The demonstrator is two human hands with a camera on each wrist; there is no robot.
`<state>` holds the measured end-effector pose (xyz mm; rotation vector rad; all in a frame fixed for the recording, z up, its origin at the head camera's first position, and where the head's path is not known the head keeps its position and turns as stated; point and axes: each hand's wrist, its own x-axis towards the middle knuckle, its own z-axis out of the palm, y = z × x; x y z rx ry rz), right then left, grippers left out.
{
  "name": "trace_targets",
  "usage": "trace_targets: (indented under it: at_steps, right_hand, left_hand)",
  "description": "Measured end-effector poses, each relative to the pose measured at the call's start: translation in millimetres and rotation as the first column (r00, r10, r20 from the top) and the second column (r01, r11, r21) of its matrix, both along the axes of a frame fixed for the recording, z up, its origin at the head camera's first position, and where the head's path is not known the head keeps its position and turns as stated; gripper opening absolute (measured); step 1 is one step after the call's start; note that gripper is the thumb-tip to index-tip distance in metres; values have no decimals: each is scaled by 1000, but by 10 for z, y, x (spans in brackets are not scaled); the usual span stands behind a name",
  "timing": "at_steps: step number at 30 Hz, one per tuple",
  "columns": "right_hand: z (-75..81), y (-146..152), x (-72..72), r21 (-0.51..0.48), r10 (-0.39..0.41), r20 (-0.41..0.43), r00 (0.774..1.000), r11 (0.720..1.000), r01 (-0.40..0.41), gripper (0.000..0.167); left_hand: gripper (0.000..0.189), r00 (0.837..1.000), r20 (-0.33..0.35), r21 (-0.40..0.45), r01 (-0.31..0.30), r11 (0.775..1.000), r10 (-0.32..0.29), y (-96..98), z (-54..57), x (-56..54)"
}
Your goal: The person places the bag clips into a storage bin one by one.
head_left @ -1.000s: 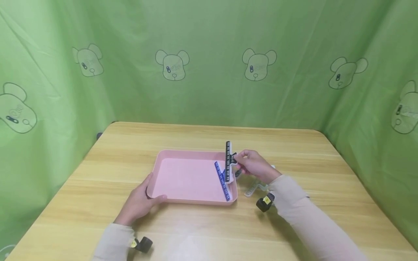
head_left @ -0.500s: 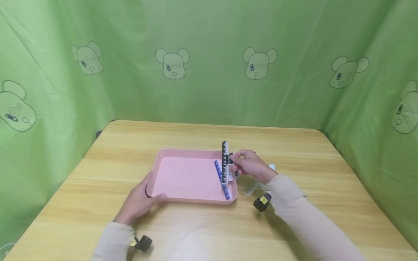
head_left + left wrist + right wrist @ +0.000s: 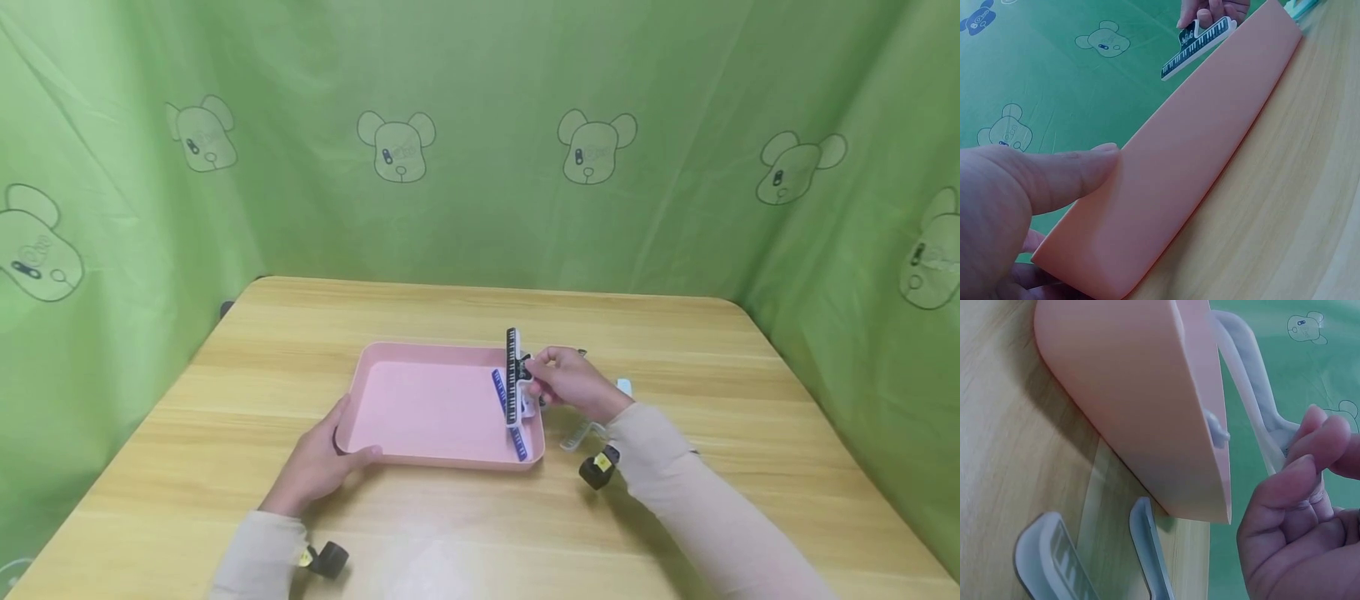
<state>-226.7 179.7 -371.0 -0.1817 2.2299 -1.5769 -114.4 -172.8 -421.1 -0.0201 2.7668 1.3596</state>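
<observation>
My left hand (image 3: pixel 318 462) grips the pink tray (image 3: pixel 420 408) at its near left corner. In the left wrist view the thumb lies against the tray's outer wall (image 3: pixel 1197 137). Over the tray's right end, my right hand (image 3: pixel 573 383) pinches a black-and-white clip (image 3: pixel 513 383) with a piano-key pattern by its black handle. The right wrist view shows the clip's white back (image 3: pixel 1250 369) beside the fingers. Beneath it in the tray lies a blue piano-key clip (image 3: pixel 520 444), partly hidden by the held one.
Right of the tray, partly covered by my right hand and forearm, pale clips (image 3: pixel 577 436) lie on the wooden table (image 3: pixel 450 525). Two of them show in the right wrist view, a nearer clip (image 3: pixel 1054 562) and one by the tray wall (image 3: pixel 1150 550). Green curtain (image 3: pixel 480 225) surrounds the table.
My right hand has moved slightly left with the black-and-white clip, and lately a little lower, so it covers more of the blue clip. The left hand and tray stay put.
</observation>
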Motion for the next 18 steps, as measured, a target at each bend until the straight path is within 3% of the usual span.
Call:
trace_targets:
  at_steps: [18]
  right_hand:
    - [-29,-56,26,0,22,-10,1000,1000,-22,19]
  left_hand:
    - [101,1000,0,5,4,1000,-4,-10,-13,-10]
